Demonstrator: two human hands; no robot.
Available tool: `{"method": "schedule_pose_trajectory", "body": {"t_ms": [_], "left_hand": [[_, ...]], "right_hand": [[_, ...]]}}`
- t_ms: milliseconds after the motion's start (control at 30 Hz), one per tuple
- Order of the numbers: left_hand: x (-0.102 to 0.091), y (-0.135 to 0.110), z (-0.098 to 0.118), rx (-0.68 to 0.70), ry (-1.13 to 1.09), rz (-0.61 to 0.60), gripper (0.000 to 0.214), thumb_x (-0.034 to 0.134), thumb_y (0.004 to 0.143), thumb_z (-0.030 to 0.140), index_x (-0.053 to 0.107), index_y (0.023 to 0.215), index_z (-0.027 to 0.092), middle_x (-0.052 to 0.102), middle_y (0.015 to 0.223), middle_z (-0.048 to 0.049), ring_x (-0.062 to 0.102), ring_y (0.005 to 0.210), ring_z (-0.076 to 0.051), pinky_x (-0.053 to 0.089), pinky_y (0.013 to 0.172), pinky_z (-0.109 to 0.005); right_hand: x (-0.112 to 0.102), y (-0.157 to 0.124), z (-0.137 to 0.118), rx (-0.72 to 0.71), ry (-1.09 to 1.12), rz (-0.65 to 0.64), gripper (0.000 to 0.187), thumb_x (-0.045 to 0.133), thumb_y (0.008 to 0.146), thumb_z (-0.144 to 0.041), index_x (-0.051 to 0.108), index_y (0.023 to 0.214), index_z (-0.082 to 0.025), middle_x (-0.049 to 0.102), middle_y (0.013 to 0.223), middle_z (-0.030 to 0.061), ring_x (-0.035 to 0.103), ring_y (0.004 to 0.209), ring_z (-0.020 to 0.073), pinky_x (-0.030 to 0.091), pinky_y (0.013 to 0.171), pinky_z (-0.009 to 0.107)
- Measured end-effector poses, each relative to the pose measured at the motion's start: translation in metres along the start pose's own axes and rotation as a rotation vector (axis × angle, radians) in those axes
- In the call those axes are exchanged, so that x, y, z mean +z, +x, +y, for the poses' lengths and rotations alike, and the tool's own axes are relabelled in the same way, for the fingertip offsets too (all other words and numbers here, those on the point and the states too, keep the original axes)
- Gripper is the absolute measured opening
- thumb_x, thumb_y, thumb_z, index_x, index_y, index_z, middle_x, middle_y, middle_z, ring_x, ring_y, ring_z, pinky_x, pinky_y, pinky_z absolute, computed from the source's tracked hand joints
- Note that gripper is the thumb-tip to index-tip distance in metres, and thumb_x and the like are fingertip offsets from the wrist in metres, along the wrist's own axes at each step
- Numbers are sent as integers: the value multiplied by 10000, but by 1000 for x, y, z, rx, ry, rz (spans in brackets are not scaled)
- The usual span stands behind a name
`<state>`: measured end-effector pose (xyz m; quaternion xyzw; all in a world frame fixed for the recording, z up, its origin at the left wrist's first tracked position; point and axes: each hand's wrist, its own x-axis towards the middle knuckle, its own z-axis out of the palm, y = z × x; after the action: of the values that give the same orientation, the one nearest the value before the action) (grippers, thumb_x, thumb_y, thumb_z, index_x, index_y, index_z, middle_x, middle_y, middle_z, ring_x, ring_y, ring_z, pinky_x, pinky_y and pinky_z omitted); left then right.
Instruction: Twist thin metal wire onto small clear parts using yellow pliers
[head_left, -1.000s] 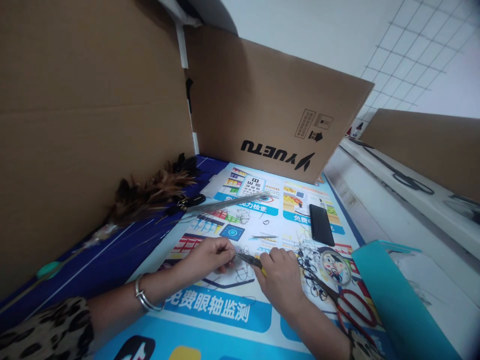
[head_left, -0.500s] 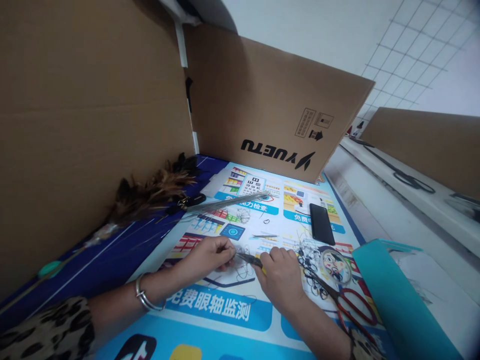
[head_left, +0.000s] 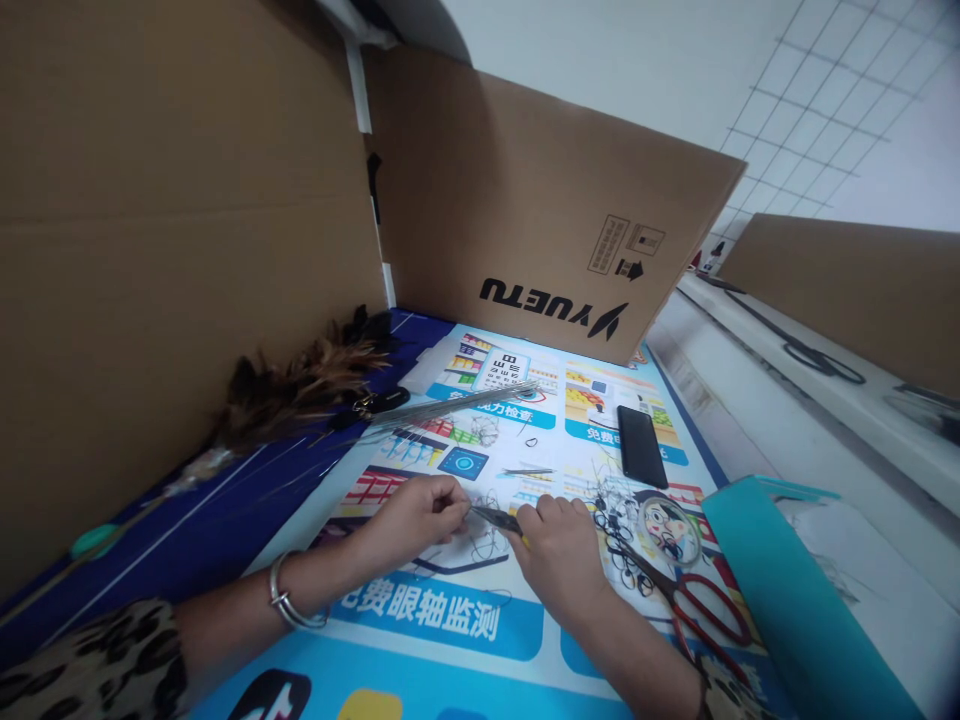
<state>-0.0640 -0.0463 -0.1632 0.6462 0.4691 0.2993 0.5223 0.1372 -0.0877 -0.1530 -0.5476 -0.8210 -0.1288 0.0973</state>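
Observation:
In my right hand is a pair of pliers with thin dark jaws and a bit of yellow handle showing. The jaws point left and reach the fingertips of my left hand. Those fingers are pinched together, and what they hold is too small to make out. Below and behind the jaws lie loose loops of thin wire on the printed sheet. A small bunch of short wires rests just beyond my hands.
A bundle of long straight wires lies farther back. To the right are a black phone, a roll of tape, red-handled scissors and a teal box. Feathers line the left, beside cardboard walls.
Both hands and the pliers hold nearly the same position; the jaws still meet the left fingertips. The whole view has shifted very slightly.

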Motion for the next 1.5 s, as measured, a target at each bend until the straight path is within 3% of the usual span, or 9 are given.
{"method": "schedule_pose_trajectory", "body": {"t_ms": [267,700,1267,1500], "left_hand": [[0,1,-2,-57,-107,-45,213,528,748,346,544,697,140,632,612,-14,545,463,-106,380,431,-183],[-1,4,-3,-86,-127,-10,202,526,756,331,510,696,139,646,635,-32,541,462,-99,349,422,-173],[-1,5,-10,-71,-111,-31,220,524,766,349,517,705,138,625,613,-14,532,447,-93,365,419,-174],[-2,2,-4,-79,-138,-100,218,519,771,348,523,713,138,641,619,-31,539,477,-100,392,439,-177]], "right_hand": [[2,0,4,-31,20,27,183,587,769,-379,537,782,-204,516,748,41,432,724,191,224,667,323],[-1,0,3,14,31,53,177,599,751,-370,540,764,-203,496,749,44,415,758,204,233,682,332],[-1,1,2,65,57,-22,194,553,783,-396,549,801,-203,499,781,54,418,781,205,244,684,322],[-4,2,3,75,60,-39,215,510,813,-409,551,805,-197,502,786,56,425,789,203,250,691,314]]}}
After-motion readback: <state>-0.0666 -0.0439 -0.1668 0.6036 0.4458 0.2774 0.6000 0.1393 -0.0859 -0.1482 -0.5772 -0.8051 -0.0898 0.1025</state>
